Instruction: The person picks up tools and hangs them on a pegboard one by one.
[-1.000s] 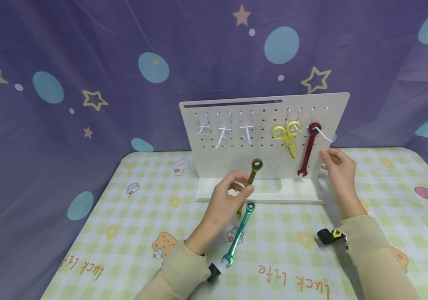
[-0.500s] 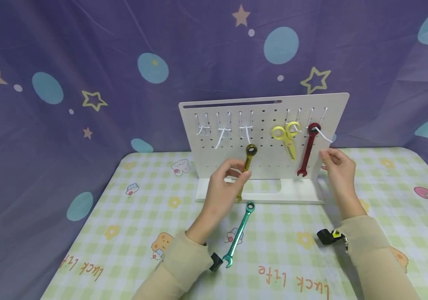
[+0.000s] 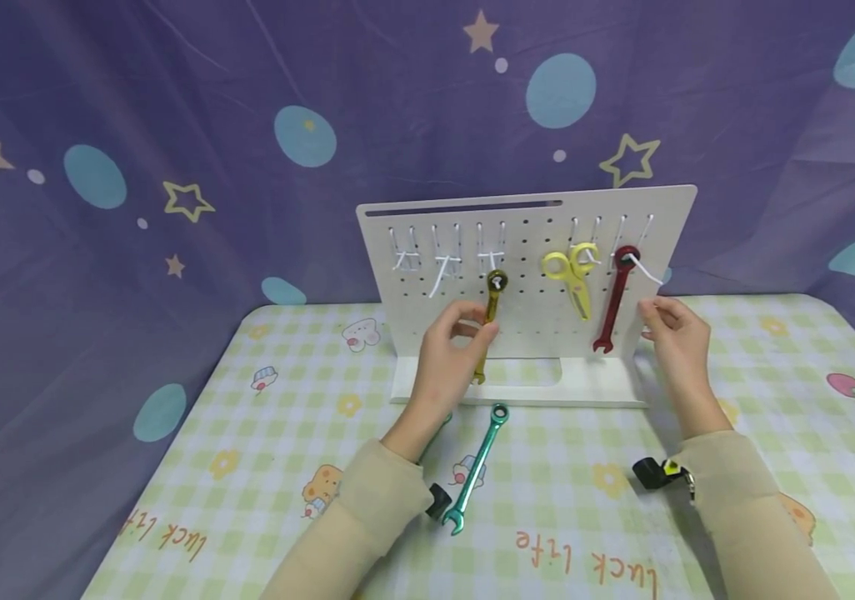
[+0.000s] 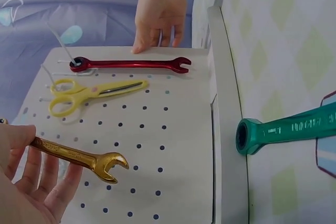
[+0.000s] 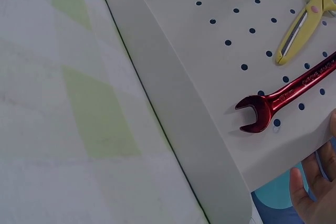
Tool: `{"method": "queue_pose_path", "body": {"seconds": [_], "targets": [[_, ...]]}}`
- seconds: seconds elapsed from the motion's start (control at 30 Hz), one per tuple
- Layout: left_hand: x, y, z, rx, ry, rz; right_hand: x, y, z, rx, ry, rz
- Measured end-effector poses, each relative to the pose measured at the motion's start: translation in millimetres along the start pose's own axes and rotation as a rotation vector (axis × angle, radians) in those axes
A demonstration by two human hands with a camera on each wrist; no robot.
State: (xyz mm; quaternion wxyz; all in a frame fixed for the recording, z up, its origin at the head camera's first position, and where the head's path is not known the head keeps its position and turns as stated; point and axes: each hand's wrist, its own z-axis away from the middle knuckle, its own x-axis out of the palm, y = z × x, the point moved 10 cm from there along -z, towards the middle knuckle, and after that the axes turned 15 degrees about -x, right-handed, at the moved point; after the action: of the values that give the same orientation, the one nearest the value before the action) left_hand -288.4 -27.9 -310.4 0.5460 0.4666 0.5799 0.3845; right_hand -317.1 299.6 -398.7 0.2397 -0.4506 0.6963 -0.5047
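Note:
My left hand point(image 3: 450, 354) pinches a gold ratchet wrench point(image 3: 491, 310) between thumb and fingers. Its ring end is up against the tip of a white hook point(image 3: 491, 258), and the hook's tip shows within the ring. In the left wrist view the wrench's open jaw end point(image 4: 111, 167) points away from the palm. At the right edge of the white pegboard point(image 3: 532, 333), my right hand point(image 3: 677, 350) holds the border, thumb at the edge. Beside it a red wrench point(image 3: 613, 304) hangs on a hook, with yellow scissors point(image 3: 579, 283) hanging to its left.
A green wrench point(image 3: 478, 467) lies on the checked tablecloth point(image 3: 547, 467) before the board's base. Another teal tool point(image 3: 438, 433) is mostly hidden under my left forearm. Two bare hooks point(image 3: 446, 265) stick out at the board's left. A purple curtain point(image 3: 427, 108) hangs behind.
My left hand has raised the gold wrench toward the board, bringing its ring from below the hook up to the hook's tip. My right hand has stayed at the edge.

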Motion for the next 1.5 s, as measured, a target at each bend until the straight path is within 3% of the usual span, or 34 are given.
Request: {"method": "queue_pose_path", "body": {"seconds": [0.2,0.67,0.93,1.2,1.5], "targets": [[3.4,-6.8,-13.5,-0.039,0.006,0.023,-0.2,-0.5,-2.0,-0.009,-0.001,0.003],[5.9,-14.5,-40.8,-0.054,0.072,-0.064,0.9,-2.1,-2.4,-0.007,0.010,0.004],[7.2,-15.5,-48.4,-0.059,0.064,-0.077,1.8,-1.4,-3.2,-0.015,-0.007,0.020],[6.1,-25.6,-53.0,-0.100,0.054,-0.076,1.0,1.3,-1.3,-0.029,-0.012,0.059],[9.2,-29.1,-56.5,-0.089,0.073,-0.082,-0.5,-0.3,-0.6,-0.033,-0.001,0.034]]}}
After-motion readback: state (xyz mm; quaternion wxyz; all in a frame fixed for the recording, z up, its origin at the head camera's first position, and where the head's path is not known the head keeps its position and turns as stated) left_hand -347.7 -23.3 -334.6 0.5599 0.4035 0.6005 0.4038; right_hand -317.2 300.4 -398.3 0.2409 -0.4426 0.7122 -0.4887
